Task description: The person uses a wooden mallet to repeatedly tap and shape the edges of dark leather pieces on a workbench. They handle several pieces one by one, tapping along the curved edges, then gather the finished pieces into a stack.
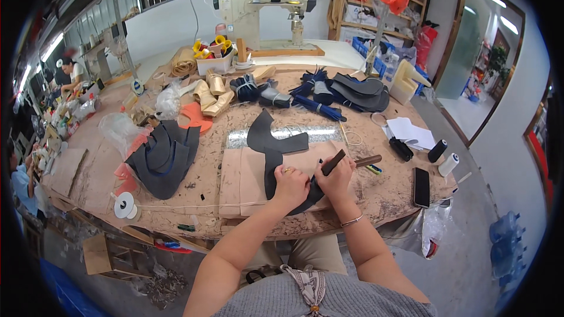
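My left hand (292, 188), fingers closed, pinches the edge of a dark grey curved cut piece (271, 167) lying on a pale board (235, 170). Close beside it, my right hand (335, 181) is closed round a tool with a brown handle (369, 161) sticking out to the right. A dark flat bar (333, 162) rises from the same fist; whether it belongs to that tool I cannot tell. The dark material runs on beneath both hands, where the fingers partly hide it. Just beyond lies another dark grey curved piece (279, 141), touching the first.
A pile of dark grey pieces (164, 158) and a white thread spool (125, 205) lie left. Bundled dark pieces (358, 93) stand behind. At right are a phone (421, 188), thread cones (449, 164) and white paper (411, 133). A sewing machine (264, 17) stands at the back.
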